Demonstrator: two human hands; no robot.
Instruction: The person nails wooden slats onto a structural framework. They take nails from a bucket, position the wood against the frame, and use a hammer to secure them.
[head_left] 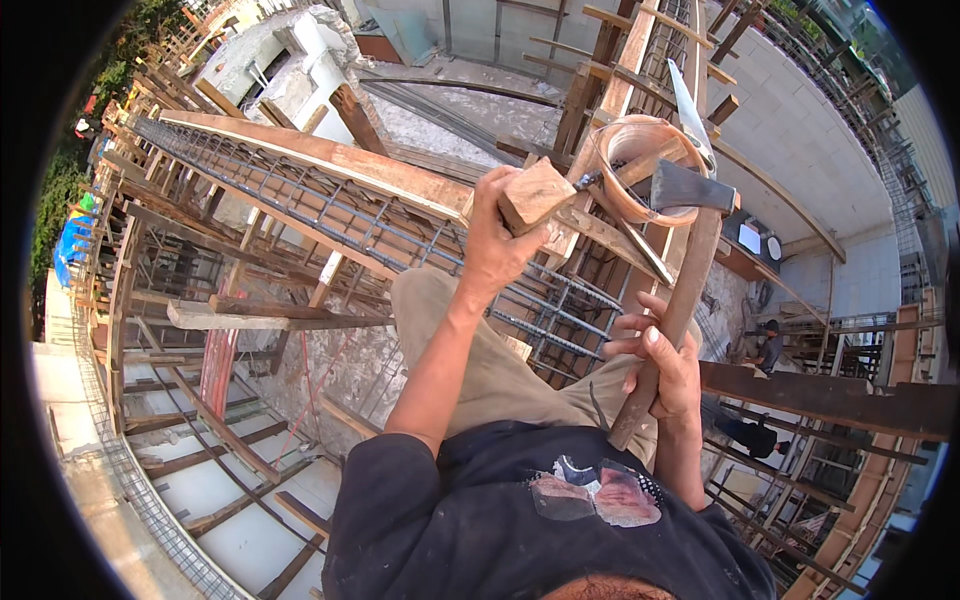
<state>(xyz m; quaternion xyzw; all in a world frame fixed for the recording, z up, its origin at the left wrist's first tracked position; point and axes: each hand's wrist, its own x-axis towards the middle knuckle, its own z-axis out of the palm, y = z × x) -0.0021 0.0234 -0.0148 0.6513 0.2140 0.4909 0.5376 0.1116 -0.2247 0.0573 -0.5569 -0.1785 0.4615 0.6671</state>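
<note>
My left hand point(498, 235) grips a short squared wood block point(537, 190) at the beam formwork. My right hand point(662, 362) holds the long wooden handle of a hatchet point(688, 262), thumb over it and fingers loosely raised; its dark metal head point(684, 186) is upward, in front of an orange-tan round bucket point(614, 165). The bucket has wooden pieces and small metal items inside. A pale saw blade point(682, 105) stands at its back. A wooden strip point(590, 228) runs from under the block toward the bucket.
Rebar cages point(310, 200) lie in timber formwork point(270, 141) around my bent legs point(435, 350). Lower floor levels show through the framing below. Broken concrete point(320, 60) stands at the back left, a timber beam point(830, 395) crosses at right, and two co-workers point(768, 345) point(750, 432) are below right.
</note>
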